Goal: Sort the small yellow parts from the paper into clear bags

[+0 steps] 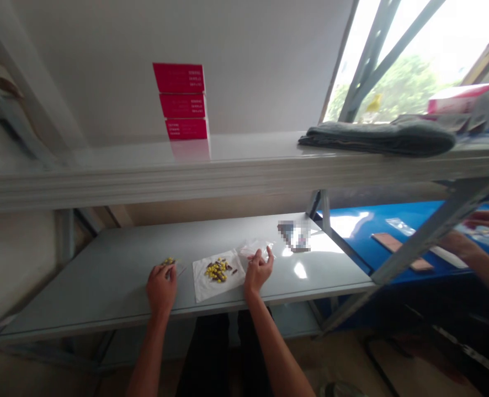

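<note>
Stacked red boxes (181, 102), folded grey cloth (377, 139)

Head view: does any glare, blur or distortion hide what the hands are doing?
Head view: glare marks the grey tabletop but misses the left hand and right hand; the window is blown out; a pixelated patch obscures one spot; wide-angle distortion slants the shelf edge.

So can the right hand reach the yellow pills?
Probably yes: the right hand sits just beside the yellow pills on the white paper, and nothing seems to lie between them.
</note>
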A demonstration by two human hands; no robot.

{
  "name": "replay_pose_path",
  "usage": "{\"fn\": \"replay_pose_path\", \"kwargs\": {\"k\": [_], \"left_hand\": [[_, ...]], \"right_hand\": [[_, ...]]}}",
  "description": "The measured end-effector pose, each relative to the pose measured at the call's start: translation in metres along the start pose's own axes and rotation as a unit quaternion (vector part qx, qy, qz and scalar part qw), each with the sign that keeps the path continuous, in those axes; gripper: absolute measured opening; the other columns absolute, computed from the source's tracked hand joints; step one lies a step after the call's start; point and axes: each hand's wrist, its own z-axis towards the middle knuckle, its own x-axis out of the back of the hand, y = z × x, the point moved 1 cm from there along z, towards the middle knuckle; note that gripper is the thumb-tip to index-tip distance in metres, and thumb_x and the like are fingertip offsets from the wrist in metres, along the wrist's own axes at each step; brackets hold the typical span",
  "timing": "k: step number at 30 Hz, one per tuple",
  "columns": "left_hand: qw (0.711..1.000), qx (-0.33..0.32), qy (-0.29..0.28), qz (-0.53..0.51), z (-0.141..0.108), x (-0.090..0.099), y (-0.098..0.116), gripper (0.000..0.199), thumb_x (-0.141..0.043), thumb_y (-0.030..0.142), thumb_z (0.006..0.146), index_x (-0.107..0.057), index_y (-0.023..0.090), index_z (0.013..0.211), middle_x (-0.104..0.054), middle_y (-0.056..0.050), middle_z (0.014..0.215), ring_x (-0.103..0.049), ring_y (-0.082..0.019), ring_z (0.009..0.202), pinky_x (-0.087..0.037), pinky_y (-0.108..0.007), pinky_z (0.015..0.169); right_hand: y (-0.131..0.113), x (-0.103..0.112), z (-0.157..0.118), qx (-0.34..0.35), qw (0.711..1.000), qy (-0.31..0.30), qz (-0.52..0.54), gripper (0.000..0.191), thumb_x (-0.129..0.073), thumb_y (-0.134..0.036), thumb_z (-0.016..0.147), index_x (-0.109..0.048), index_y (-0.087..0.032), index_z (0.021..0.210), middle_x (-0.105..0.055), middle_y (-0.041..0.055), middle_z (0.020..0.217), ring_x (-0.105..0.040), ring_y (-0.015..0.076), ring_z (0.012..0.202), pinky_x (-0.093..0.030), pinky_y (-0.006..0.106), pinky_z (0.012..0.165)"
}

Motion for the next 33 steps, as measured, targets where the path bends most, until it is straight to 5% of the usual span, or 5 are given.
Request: {"fn": "replay_pose_path", "kwargs": {"k": [4, 9, 12, 19, 33], "left_hand": [[0.990, 0.081, 0.041, -0.108, -0.003, 0.008, -0.003, 0.041, -0.054, 0.049, 0.088, -0.076, 0.014, 0.094, -0.075, -0.011, 0.089, -0.068, -0.023, 0.070, -0.053, -0.035, 0.070], [0.952, 0.152, -0.002, -0.265, -0.007, 0.014, 0.001, 0.041, -0.066, 0.053, 0.082, -0.077, 0.016, 0.097, -0.077, -0.007, 0.087, -0.071, -0.023, 0.074, -0.056, -0.033, 0.070], [0.937, 0.105, -0.081, -0.322, -0.008, 0.017, 0.009, 0.034, -0.068, 0.050, 0.082, -0.078, 0.018, 0.091, -0.076, -0.005, 0.086, -0.070, -0.021, 0.078, -0.056, -0.031, 0.073], [0.927, 0.012, -0.171, -0.335, -0.007, 0.022, 0.017, 0.027, -0.065, 0.045, 0.087, -0.079, 0.021, 0.083, -0.069, -0.002, 0.080, -0.065, -0.018, 0.077, -0.054, -0.029, 0.072], [0.911, 0.027, -0.238, -0.337, -0.010, 0.026, 0.017, 0.029, -0.068, 0.047, 0.082, -0.077, 0.020, 0.080, -0.074, -0.004, 0.078, -0.068, -0.020, 0.072, -0.055, -0.029, 0.066]], "right_hand": [[-0.014, 0.000, -0.020, 0.110, 0.992, -0.033, -0.059, 0.036, -0.044, -0.040, 0.098, -0.060, -0.014, 0.116, -0.063, 0.0009, 0.069, -0.059, 0.0156, 0.061, -0.044, 0.026, 0.064], [-0.014, -0.032, -0.075, 0.195, 0.901, -0.378, -0.084, 0.022, -0.048, -0.025, 0.094, -0.066, -0.019, 0.103, -0.064, -0.0012, 0.067, -0.057, 0.0127, 0.056, -0.044, 0.023, 0.061], [-0.011, -0.054, -0.103, 0.184, 0.866, -0.458, -0.083, 0.017, -0.055, -0.024, 0.089, -0.067, -0.019, 0.100, -0.070, 0.0004, 0.077, -0.059, 0.0117, 0.058, -0.044, 0.022, 0.061], [-0.013, -0.059, -0.108, 0.179, 0.853, -0.484, -0.082, 0.015, -0.058, -0.022, 0.087, -0.072, -0.018, 0.083, -0.072, 0.0021, 0.075, -0.059, 0.0132, 0.060, -0.043, 0.023, 0.063], [-0.005, -0.056, -0.104, 0.175, 0.872, -0.449, -0.080, 0.029, -0.049, -0.031, 0.098, -0.059, -0.019, 0.073, -0.056, -0.0021, 0.065, -0.050, 0.0126, 0.061, -0.035, 0.022, 0.061]]}}
